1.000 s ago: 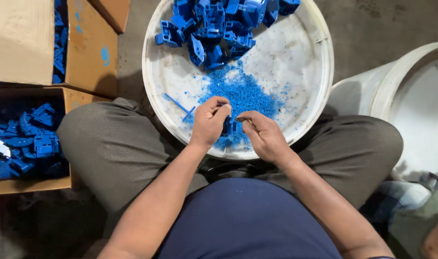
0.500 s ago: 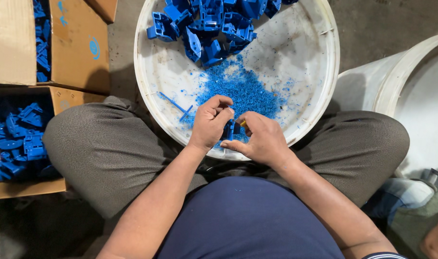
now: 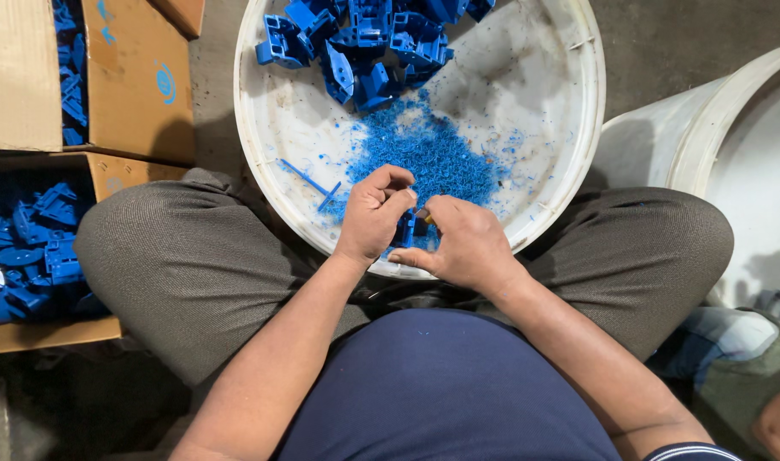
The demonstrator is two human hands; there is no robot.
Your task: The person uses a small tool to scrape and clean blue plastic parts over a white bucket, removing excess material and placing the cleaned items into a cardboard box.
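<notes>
My left hand [image 3: 375, 213] and my right hand [image 3: 460, 243] meet over the near rim of a round white tub [image 3: 569, 162]. Between them they hold one small blue plastic part [image 3: 404, 229], mostly hidden by the fingers. My right fingers also pinch something small with a yellowish tip against the part; I cannot tell what it is. Just beyond my hands lies a heap of blue plastic shavings [image 3: 428, 154]. A pile of blue moulded parts [image 3: 369, 38] fills the far side of the tub.
A cardboard box [image 3: 40, 333] with several blue parts sits by my left knee. Another carton [image 3: 134, 77] stands behind it. A second white tub [image 3: 714, 128] stands at the right. Two thin blue sticks [image 3: 309, 181] lie in the tub.
The view has shifted slightly, so the tub sits lower in frame. My hands stay together at the near rim, working the same blue part with small finger movements.
</notes>
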